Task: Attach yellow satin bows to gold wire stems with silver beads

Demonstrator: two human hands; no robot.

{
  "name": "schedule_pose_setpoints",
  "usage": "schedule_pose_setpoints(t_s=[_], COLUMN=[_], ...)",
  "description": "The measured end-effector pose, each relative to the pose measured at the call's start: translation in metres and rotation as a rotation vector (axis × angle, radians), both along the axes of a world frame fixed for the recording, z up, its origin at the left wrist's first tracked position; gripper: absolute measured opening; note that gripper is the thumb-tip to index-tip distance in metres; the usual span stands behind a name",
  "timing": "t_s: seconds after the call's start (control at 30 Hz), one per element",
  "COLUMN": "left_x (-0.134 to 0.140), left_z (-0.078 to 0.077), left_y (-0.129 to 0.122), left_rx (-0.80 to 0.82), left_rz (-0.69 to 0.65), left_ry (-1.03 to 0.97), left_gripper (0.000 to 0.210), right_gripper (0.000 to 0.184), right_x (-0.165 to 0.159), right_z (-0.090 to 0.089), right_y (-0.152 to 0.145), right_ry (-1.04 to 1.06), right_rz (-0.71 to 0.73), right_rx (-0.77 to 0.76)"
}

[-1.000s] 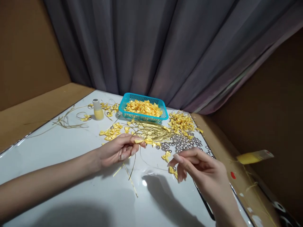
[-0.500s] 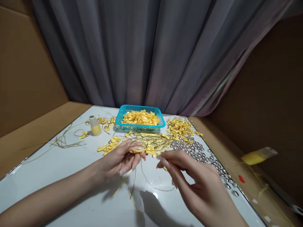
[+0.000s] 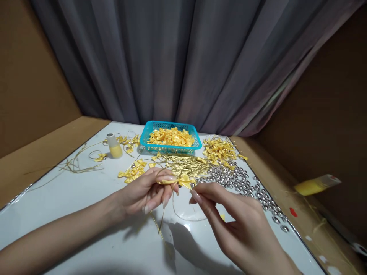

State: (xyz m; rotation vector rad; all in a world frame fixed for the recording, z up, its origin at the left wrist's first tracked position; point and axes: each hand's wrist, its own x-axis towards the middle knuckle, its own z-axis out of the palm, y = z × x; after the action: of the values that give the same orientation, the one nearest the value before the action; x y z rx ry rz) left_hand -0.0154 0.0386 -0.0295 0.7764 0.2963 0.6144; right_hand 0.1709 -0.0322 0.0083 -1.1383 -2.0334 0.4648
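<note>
My left hand is closed, pinching a yellow ribbon bow between thumb and forefinger. Part of the bow is covered by those fingers, and thin gold cords hang below the palm. Just to the right, my right hand pinches the end of a thin gold cord that stretches from the bow to its fingertips. A loop of cord droops between both hands above the white table.
Behind my hands lie a bundle of gold cords and a blue basket of yellow bows. Silver beads spread to the right, beside a heap of corded bows. A yellow-filled bottle stands left; loose bows lie nearer.
My right fingertips have come to the cord at the bow and now hold it drawn out straight. My left hand keeps its pinch. The table appears slightly higher in view.
</note>
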Motion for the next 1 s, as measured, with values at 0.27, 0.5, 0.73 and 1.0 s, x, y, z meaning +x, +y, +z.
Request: schedule_pose_setpoints(t_s=[0.27, 0.5, 0.73, 1.0], left_x=[0.002, 0.002, 0.002, 0.003], left_z=[0.009, 0.004, 0.006, 0.01], left_y=[-0.001, -0.003, -0.003, -0.005], left_rx=[0.043, 0.001, -0.034, -0.095], left_rz=[-0.031, 0.056, 0.061, 0.065], left_ry=[0.003, -0.004, -0.007, -0.034], left_gripper=[0.041, 0.03, 0.028, 0.034], right_gripper=[0.014, 0.014, 0.01, 0.016], right_x=[-0.001, -0.007, -0.014, -0.018], right_z=[-0.002, -0.001, -0.015, -0.029], right_y=[0.0, 0.001, 0.002, 0.004], right_ry=[0.009, 0.019, 0.056, 0.033], right_rz=[0.003, -0.016, -0.047, -0.083], right_rx=[0.029, 0.086, 0.233, 0.408])
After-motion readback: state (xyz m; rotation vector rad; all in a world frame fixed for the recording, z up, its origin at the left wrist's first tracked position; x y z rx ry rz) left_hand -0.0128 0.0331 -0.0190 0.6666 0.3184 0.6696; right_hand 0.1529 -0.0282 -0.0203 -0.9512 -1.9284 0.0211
